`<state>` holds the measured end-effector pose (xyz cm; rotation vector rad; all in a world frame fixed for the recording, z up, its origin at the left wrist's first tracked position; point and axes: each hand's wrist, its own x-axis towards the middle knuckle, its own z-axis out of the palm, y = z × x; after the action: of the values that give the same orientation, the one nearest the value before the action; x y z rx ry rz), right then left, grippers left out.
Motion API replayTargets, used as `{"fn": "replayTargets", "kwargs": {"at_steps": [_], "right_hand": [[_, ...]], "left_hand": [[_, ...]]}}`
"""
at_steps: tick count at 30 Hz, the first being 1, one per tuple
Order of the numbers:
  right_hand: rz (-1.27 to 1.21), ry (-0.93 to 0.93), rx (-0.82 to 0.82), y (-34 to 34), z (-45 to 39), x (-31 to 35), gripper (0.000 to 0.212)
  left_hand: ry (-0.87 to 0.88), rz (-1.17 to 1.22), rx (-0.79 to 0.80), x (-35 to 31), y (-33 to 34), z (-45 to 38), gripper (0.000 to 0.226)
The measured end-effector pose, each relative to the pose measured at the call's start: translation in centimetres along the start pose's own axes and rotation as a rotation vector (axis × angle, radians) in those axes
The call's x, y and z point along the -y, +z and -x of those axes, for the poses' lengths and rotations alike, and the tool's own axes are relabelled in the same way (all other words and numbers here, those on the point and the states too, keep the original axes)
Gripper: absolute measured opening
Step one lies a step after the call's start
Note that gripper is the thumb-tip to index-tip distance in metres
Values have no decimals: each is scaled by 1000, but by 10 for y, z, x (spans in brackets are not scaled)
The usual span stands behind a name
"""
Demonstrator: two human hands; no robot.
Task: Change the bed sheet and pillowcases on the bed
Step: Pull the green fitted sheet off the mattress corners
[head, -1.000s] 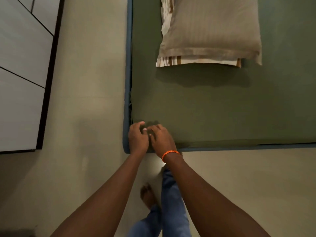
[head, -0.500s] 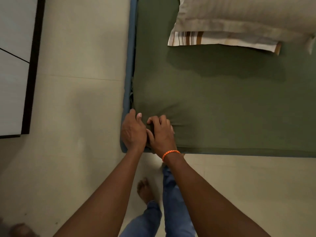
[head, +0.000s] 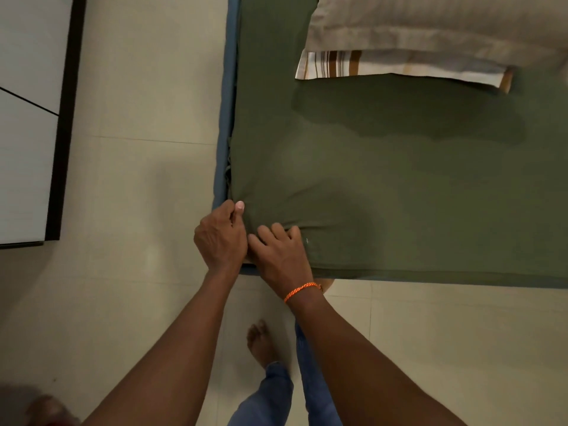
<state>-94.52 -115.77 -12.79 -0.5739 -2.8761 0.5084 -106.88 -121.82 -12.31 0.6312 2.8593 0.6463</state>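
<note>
Two hands (head: pixel 250 241) gripping one green sheet (head: pixel 399 186) corner, two stacked pillows (head: pixel 430 29) beyond

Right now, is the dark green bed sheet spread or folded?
Spread: the dark green bed sheet lies flat across the mattress, creased only at the corner both hands grip.

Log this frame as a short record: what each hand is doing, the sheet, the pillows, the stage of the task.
left hand: pinches sheet at mattress corner
right hand: fingers curled into sheet beside it
sheet: green, puckered at corner, flat elsewhere
pillows: two stacked, beige over striped
stage: sheet on the bed, corner being worked; removal or fitting unclear
</note>
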Motion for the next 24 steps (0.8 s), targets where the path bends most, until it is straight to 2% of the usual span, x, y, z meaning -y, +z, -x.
{"fn": "replayTargets", "kwargs": {"at_steps": [3, 5, 6, 8, 10, 13, 14, 16, 21, 23, 24], "right_hand": [[17, -39, 21, 4, -2, 0, 8], [9, -1, 30, -4, -2, 0, 8], [1, 36, 44, -11, -2, 2, 8], [1, 146, 84, -21, 1, 8, 21], [18, 273, 100, -28, 2, 12, 30], [-40, 365, 52, -31, -2, 4, 9], [-101, 384, 34, -34, -5, -3, 9], [-128, 420, 31, -47, -8, -23, 24], [114, 512, 29, -93, -20, -114, 15], [200, 672, 24, -121, -35, -166, 8], [225, 810, 11, -138, -47, -194, 11]], "left_hand": [[62, 8, 16, -8, -8, -1, 42], [47, 80, 25, -21, -12, 1, 43], [24, 139, 30, -28, -14, 1, 43], [-3, 234, 56, -44, -16, -1, 44], [33, 287, 106, -64, -15, -2, 44], [105, 329, 183, -98, -10, -1, 47], [112, 337, 197, -108, -8, -1, 50], [110, 387, 209, -127, -4, -2, 55], [58, 456, 205, -189, 12, -20, 52], [50, 476, 273, -203, 18, -26, 43], [58, 496, 322, -207, 20, -27, 40]]}}
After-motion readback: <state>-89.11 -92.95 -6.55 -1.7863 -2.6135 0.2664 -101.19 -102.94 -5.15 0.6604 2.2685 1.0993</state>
